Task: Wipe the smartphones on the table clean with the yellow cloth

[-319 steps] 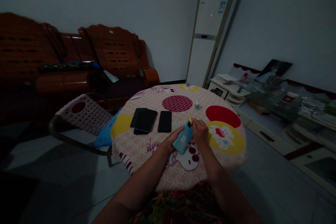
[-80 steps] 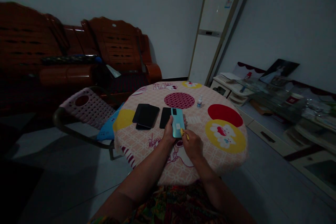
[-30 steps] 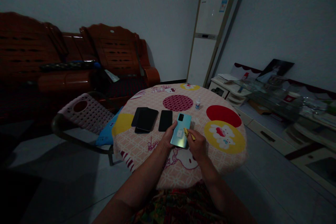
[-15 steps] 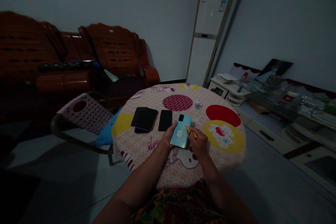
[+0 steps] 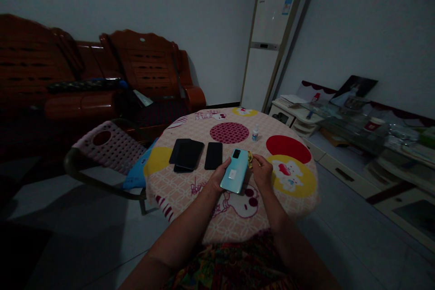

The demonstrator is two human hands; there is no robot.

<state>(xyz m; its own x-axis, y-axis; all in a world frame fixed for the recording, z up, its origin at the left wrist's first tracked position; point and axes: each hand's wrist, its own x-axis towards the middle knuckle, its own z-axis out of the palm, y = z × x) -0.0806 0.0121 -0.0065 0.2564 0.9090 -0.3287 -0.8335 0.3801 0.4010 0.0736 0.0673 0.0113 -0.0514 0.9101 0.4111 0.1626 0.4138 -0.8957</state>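
Observation:
A light teal smartphone [image 5: 239,173] is tilted above the round table, its back with a dark camera block facing me. My left hand [image 5: 220,176] grips it along the left edge. Just off the phone's right side, my right hand [image 5: 262,173] is closed on a small yellow cloth [image 5: 250,159], which looks crumpled. Left of the phone lies a black phone [image 5: 214,156] flat on the tablecloth. Farther left is a stack of dark flat devices [image 5: 189,156], partly overlapping. A small white bottle [image 5: 255,132] with a blue label stands upright beyond my right hand.
The patterned tablecloth [image 5: 180,186] covers the round table. A woven chair [image 5: 110,147] with a blue cushion [image 5: 139,174] stands at the left. Wooden seats [image 5: 146,63] line the back wall, and a low cabinet [image 5: 340,174] with a glass top runs along the right.
My right hand has moved the yellow cloth slightly right and up, from over the phone's right side to beyond its edge. My left hand still holds the phone.

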